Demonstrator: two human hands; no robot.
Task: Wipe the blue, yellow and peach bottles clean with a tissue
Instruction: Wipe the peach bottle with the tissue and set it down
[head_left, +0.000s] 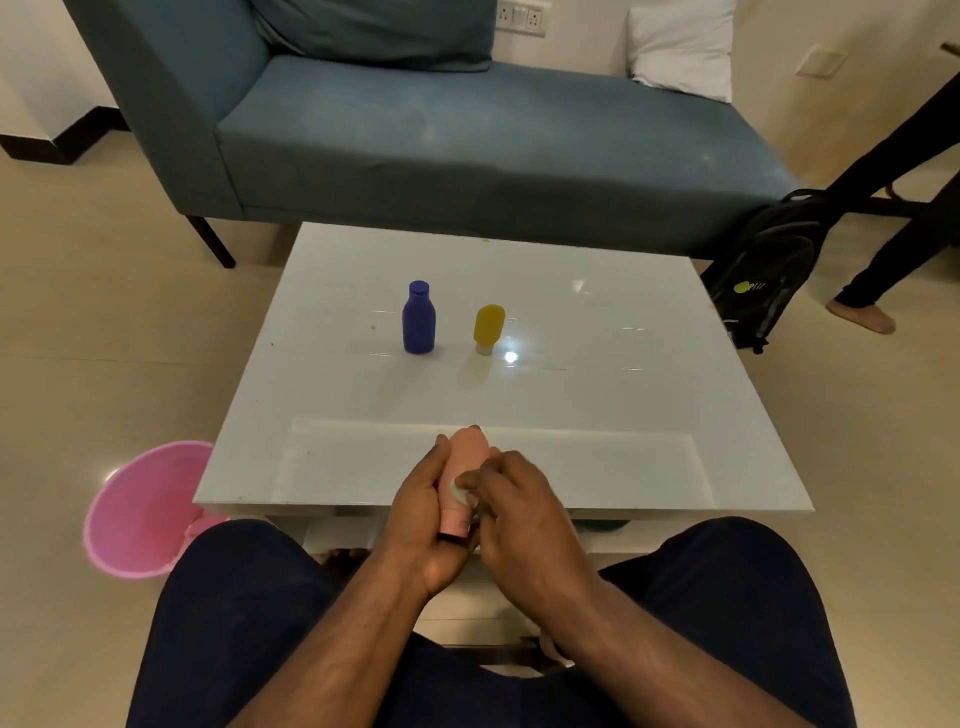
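Note:
My left hand (423, 519) grips the peach bottle (466, 457) at the near edge of the white table (597, 415), with the bottle's rounded end pointing away from me. My right hand (519, 506) presses a small wad of white tissue (460, 491) against the bottle's side. The blue bottle (418, 318) stands upright near the table's middle. The yellow bottle (488, 328) stands on its pale cap just to the right of the blue one. Both are well beyond my hands.
A pink bucket (140, 512) sits on the floor left of the table. A blue-grey sofa (467, 140) runs behind the table. A black backpack (763, 270) leans at the table's far right corner, and another person's leg and foot (862, 312) stand beyond it.

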